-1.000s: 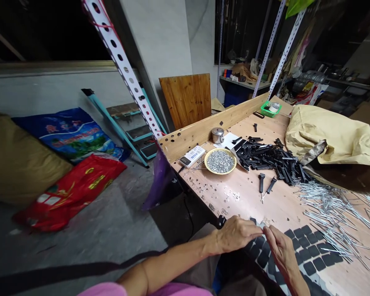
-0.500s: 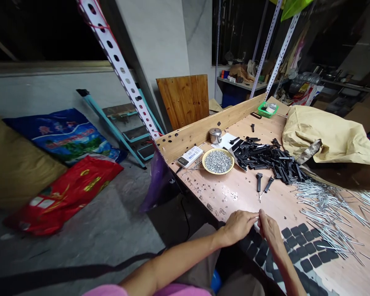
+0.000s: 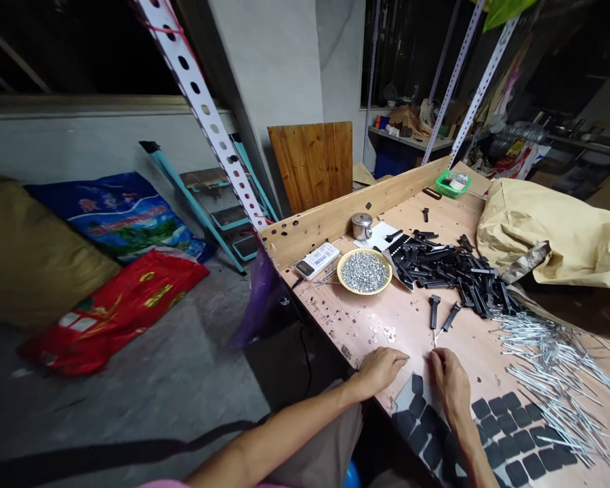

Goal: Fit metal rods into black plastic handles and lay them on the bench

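Note:
My left hand rests low over the table's near edge, fingers drawn together; anything between them is hidden. To its right, my right hand has thumb and forefinger pinched at the near end of a thin metal rod. That rod sticks out of a black plastic piece with a wider head. Beside it, a second black piece lies slanted, its rod end meeting the first. Under and around my right wrist are dark rounded-square pads on a pale sheet.
A yellow bowl of small metal nuts stands near a white scale and a metal cup. Behind are heaped black pieces. Loose rods and a tan sack occupy the right. A wooden board edges the table.
My hands were together at the fingertips; now they are apart. My right hand has reached the rod ends of the two black pieces, while my left has drawn back leftward. The view shifted slightly.

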